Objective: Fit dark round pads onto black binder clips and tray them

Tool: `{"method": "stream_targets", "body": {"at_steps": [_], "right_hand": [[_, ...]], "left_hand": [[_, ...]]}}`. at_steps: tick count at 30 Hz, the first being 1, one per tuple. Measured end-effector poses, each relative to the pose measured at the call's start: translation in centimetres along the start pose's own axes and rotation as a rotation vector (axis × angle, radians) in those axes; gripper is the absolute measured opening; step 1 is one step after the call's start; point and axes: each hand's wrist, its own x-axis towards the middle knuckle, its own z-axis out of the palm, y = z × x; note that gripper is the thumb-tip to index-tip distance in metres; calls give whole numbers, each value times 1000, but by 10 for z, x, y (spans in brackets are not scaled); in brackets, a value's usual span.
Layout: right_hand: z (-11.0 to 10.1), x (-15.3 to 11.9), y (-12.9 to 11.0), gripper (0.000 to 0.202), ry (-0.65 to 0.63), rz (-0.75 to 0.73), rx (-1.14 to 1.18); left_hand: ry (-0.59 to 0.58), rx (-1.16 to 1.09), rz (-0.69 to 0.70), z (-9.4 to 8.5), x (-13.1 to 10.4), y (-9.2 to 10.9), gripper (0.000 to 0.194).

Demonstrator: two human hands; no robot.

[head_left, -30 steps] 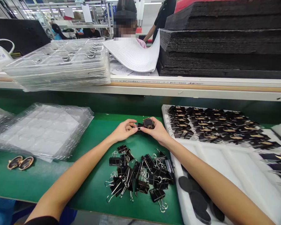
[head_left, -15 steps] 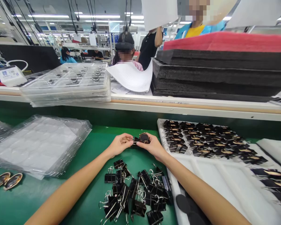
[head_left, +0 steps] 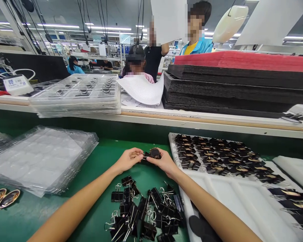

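Note:
My left hand (head_left: 130, 159) pinches the wire handles of a black binder clip (head_left: 146, 155) over the green table. In my right hand (head_left: 164, 162) is a small round dark piece with a gold-coloured rim (head_left: 155, 153), thumb and fingers closed around it. The clip meets this piece at its left edge; whether its jaws grip it is hidden by my fingers. Below my hands lies a loose pile of black binder clips (head_left: 143, 211) with silver wire handles. To the right, a white tray (head_left: 217, 188) carries rows of clips fastened on gold-rimmed pieces (head_left: 217, 151).
Stacked clear plastic trays (head_left: 40, 158) lie at left, with two gold-rimmed oval pieces (head_left: 8, 199) in front. On the raised shelf (head_left: 141, 116) stand more clear trays (head_left: 78, 101) and a pile of black foam sheets (head_left: 229, 89) under a red one. Several people are beyond the shelf.
The camera view has tilted slightly upward, so the bench appears lower. My hands keep the same hold on the clip and the round piece.

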Motion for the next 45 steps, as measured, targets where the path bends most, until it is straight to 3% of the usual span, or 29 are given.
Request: {"method": "stream_targets", "body": {"at_steps": [12, 22, 31, 40, 45], "right_hand": [[0, 2, -1, 39, 41, 36, -7], [0, 3, 3, 40, -16, 14, -51], [-2, 3, 4, 45, 14, 50, -14], [-5, 4, 11, 25, -35, -153, -364], [-7, 2, 12, 20, -82, -136, -464]], "left_hand": [[14, 52, 19, 0, 5, -5, 56], [-34, 79, 18, -4, 5, -6, 49], [61, 18, -11, -12, 10, -13, 53], [57, -20, -8, -14, 13, -13, 59], [10, 33, -32, -16, 11, -10, 57]]}}
